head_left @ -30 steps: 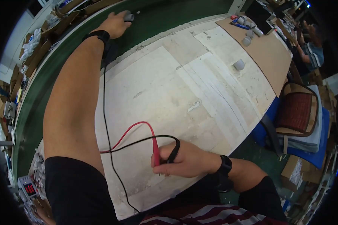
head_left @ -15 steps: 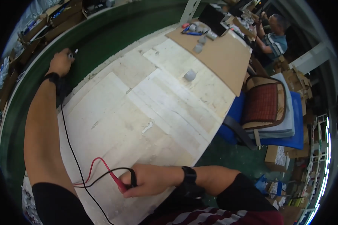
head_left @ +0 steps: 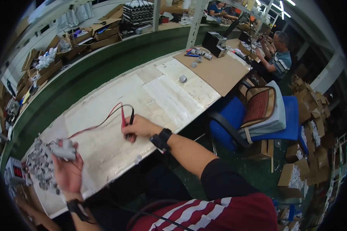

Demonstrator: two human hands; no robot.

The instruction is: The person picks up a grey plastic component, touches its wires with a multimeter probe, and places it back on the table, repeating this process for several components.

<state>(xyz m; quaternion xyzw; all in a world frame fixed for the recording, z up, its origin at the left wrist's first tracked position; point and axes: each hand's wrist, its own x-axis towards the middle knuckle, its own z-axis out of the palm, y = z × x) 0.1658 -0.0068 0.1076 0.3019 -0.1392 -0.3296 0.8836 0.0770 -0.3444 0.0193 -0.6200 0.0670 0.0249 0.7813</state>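
Note:
At the left end of the table my left hand is turned palm up, its fingers curled round a grey cylindrical part. It is beside a pile of similar small grey parts. Nearer the middle, my right hand is closed round a pair of test probes, a red probe and a black probe, with their tips pointing down near the table top. Red and black leads loop from the probes toward the left. The probes and the grey part are well apart.
A meter with a red display stands at the left edge. One grey part lies on the white table. Cardboard covers its far end. A blue chair stands right. Another person works beyond.
My left hand has come back from the far left edge to the pile and now holds a grey part. My right hand keeps the probes. The view has shifted.

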